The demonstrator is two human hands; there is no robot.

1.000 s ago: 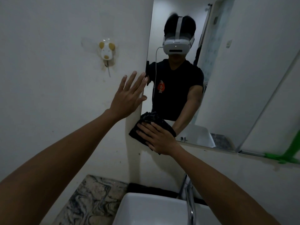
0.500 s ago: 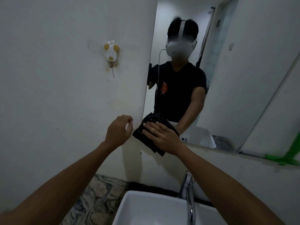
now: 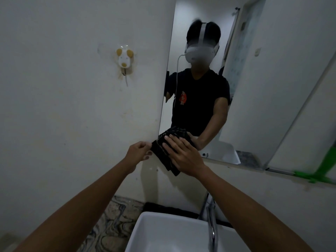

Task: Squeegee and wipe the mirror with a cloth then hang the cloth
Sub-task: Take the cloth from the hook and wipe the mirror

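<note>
We have the black cloth (image 3: 164, 151) pressed flat under our right hand (image 3: 183, 157), fingers straight, at the lower left corner of the mirror (image 3: 254, 99), half of it hanging over the wall below. Our left hand (image 3: 139, 151) pinches the cloth's left edge, fingers curled. To hang it on the dog-shaped hook (image 3: 124, 60) (up on the wall, well apart), we should gather it before lifting, leaving one loose fold to catch.

cloth (image 3: 166, 151) at mirror (image 3: 254, 88) corner, above sink (image 3: 163, 233)
</note>
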